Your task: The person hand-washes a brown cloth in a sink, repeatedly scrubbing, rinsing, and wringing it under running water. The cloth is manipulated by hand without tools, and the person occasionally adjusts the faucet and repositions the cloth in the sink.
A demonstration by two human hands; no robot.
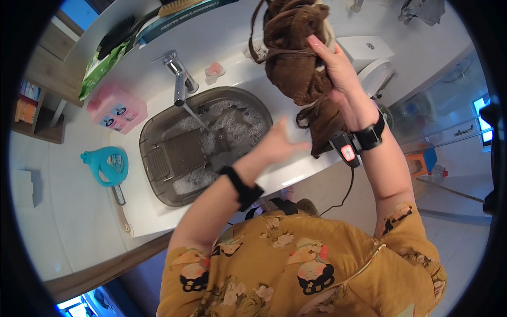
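Note:
My right hand (341, 73) grips a bunched brown cloth item (295, 73) with a thin strap loop and a pale edge, raised over the right end of the white sink counter (291, 174). Below that hand, more brown cloth (326, 121) lies at the counter; whether it is the same piece I cannot tell. My left hand (277, 144), slightly blurred, is empty with its fingers apart, near the right rim of a translucent grey plastic washbasin (158, 198). This basin has a built-in ribbed washboard (184, 150) and sits in the sink. Sudsy water fills part of it.
A chrome faucet (180, 81) runs water into the basin. Left of it stand a pink jug (119, 107), a teal detergent bottle (115, 164) and a brush (118, 195). A pink scrunched item (214, 72) lies behind. A toilet (372, 75) is at right. A cable (350, 190) hangs from my right wrist device.

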